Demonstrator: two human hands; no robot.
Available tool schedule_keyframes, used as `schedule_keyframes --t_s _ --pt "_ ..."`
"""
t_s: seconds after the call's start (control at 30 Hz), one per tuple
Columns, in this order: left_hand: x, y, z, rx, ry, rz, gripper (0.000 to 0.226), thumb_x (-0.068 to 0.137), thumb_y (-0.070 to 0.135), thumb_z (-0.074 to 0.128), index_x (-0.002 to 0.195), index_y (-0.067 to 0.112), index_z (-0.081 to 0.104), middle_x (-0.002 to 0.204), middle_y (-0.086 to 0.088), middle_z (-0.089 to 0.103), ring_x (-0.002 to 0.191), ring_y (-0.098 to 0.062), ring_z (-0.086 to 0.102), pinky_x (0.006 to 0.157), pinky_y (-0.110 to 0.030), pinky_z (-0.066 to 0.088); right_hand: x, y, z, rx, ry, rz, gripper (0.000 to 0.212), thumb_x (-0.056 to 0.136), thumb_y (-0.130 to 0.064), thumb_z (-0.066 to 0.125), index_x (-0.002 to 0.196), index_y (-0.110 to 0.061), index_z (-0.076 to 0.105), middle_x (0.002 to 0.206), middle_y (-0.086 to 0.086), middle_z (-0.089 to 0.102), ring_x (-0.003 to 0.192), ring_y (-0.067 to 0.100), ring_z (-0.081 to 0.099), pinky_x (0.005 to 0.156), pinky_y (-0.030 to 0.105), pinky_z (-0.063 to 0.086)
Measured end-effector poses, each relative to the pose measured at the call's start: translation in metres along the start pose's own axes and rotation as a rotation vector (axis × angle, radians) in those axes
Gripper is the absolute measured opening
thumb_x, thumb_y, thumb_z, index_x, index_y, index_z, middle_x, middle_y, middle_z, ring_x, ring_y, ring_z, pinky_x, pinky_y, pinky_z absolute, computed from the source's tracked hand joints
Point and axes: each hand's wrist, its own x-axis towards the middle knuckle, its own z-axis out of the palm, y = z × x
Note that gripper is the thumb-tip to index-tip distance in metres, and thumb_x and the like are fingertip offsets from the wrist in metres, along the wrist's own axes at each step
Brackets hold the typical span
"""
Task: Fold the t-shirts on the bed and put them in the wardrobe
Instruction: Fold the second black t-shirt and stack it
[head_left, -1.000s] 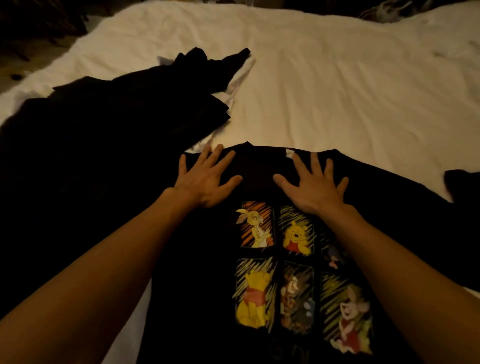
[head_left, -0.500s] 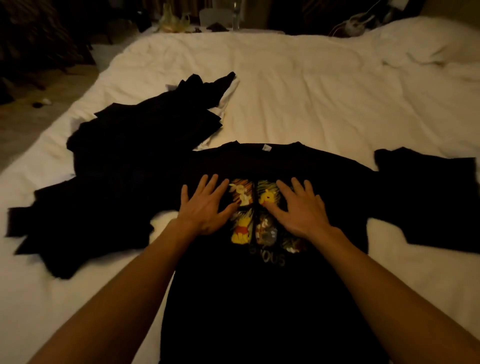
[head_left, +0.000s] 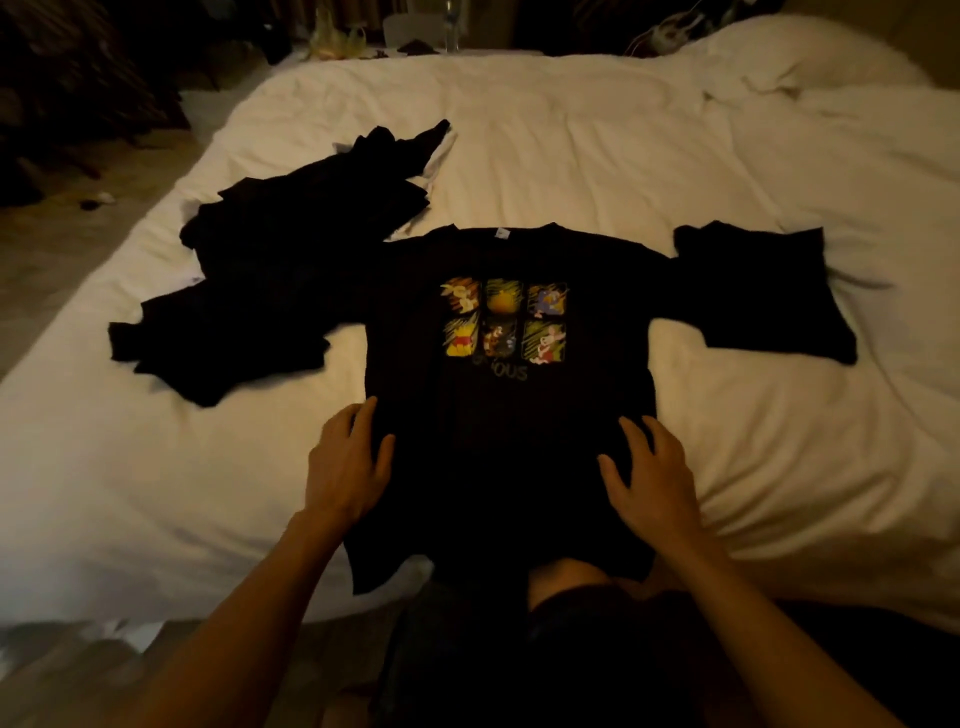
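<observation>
A black t-shirt with six cartoon panels lies face up and spread flat on the white bed, collar away from me, hem hanging over the near edge. My left hand rests on the shirt's lower left side with fingers relaxed and spread. My right hand presses flat on the lower right side. A heap of other black t-shirts lies to the left, partly over white cloth. The printed shirt's right sleeve stretches out to the right.
Pillows sit at the bed's far right corner. A bedside surface with bottles and small items stands beyond the bed. Floor runs along the left side. My legs show at the bottom, against the bed edge.
Both hands slid down the printed shirt from its chest to its lower part, moving apart toward the sides. The view pulled back, showing more of the bed.
</observation>
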Motion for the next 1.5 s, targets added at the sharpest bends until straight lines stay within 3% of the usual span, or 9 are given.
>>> schedule_keyframes --t_s 0.3,0.47,0.63,0.73,0.83,1.03,1.13,1.33,1.5 --pt "-0.067 0.006 0.015 -0.326 0.002 -0.384 0.053 0.091 0.048 0.066 0.125 0.011 0.052 0.109 -0.014 0.068 0.097 -0.037 0.066 0.075 -0.039 0.051 -0.058 0.017 0.004 0.479 -0.019 0.496 0.039 0.082 -0.032 0.079 0.107 -0.011 0.056 0.098 0.007 0.065 0.094 0.029 0.064 0.078 0.04 0.053" --pt "-0.082 -0.002 0.016 -0.446 -0.071 -0.397 0.04 0.092 0.034 0.068 0.118 0.005 0.061 0.103 -0.012 0.068 0.095 -0.032 0.066 0.082 -0.045 0.055 -0.068 0.027 0.001 0.716 -0.191 0.475 0.017 0.092 -0.017 0.068 0.108 -0.012 0.07 0.098 0.007 0.072 0.092 0.025 0.069 0.084 0.044 0.057" --pt "-0.091 -0.013 0.007 -0.656 -0.088 -0.452 0.018 0.097 0.024 0.063 0.105 0.008 0.064 0.096 -0.012 0.07 0.091 -0.031 0.068 0.083 -0.049 0.057 -0.072 0.029 -0.026 0.887 -0.001 0.487 0.002 0.097 -0.016 0.061 0.096 -0.015 0.061 0.09 0.002 0.066 0.082 0.016 0.064 0.06 0.023 0.05" --pt "-0.095 -0.019 -0.006 -0.783 -0.04 -0.486 0.012 0.098 0.019 0.062 0.095 0.008 0.066 0.088 -0.014 0.069 0.083 -0.032 0.067 0.074 -0.045 0.055 -0.071 0.04 -0.048 0.9 0.109 0.51 0.011 0.096 -0.02 0.063 0.1 -0.01 0.061 0.09 0.006 0.066 0.078 0.016 0.063 0.057 0.026 0.049" --pt "-0.104 -0.033 -0.009 -0.852 -0.073 -0.508 0.016 0.098 0.018 0.061 0.103 0.004 0.068 0.087 -0.016 0.07 0.08 -0.033 0.067 0.068 -0.039 0.054 -0.079 0.052 -0.056 0.954 0.081 0.564 0.014 0.092 -0.02 0.069 0.096 -0.007 0.066 0.09 0.014 0.07 0.081 0.028 0.067 0.064 0.034 0.053" --pt "-0.127 -0.052 -0.002 -0.934 -0.123 -0.559 0.024 0.1 0.014 0.057 0.111 -0.006 0.065 0.087 -0.016 0.069 0.078 -0.03 0.065 0.06 -0.031 0.056 -0.11 0.061 -0.051 1.211 -0.174 0.656 0.009 0.095 -0.013 0.063 0.099 -0.012 0.071 0.082 0.004 0.076 0.067 0.017 0.072 0.045 0.023 0.051" --pt "-0.129 -0.057 -0.007 -0.971 -0.089 -0.548 0.027 0.102 0.01 0.052 0.119 -0.008 0.063 0.093 -0.019 0.068 0.085 -0.035 0.064 0.07 -0.04 0.054 -0.113 0.067 -0.054 1.238 -0.131 0.659 0.012 0.099 -0.016 0.057 0.103 -0.016 0.068 0.086 0.0 0.075 0.07 0.015 0.07 0.048 0.024 0.051" --pt "-0.133 -0.056 -0.033 -0.953 0.048 -0.426 0.021 0.104 0.004 0.045 0.122 0.009 0.055 0.083 -0.02 0.063 0.066 -0.026 0.062 0.049 -0.022 0.054 -0.106 0.078 -0.067 1.086 0.083 0.645 0.01 0.099 -0.018 0.058 0.089 -0.018 0.06 0.085 0.008 0.062 0.053 0.01 0.061 0.041 0.02 0.043" --pt "-0.135 -0.062 -0.029 -0.891 0.077 -0.319 0.035 0.1 -0.009 0.045 0.124 0.014 0.054 0.091 -0.031 0.065 0.078 -0.044 0.064 0.07 -0.048 0.057 -0.112 0.076 -0.069 1.02 0.229 0.569 0.016 0.09 -0.017 0.068 0.089 -0.029 0.058 0.094 0.01 0.065 0.079 0.026 0.062 0.056 0.032 0.046"
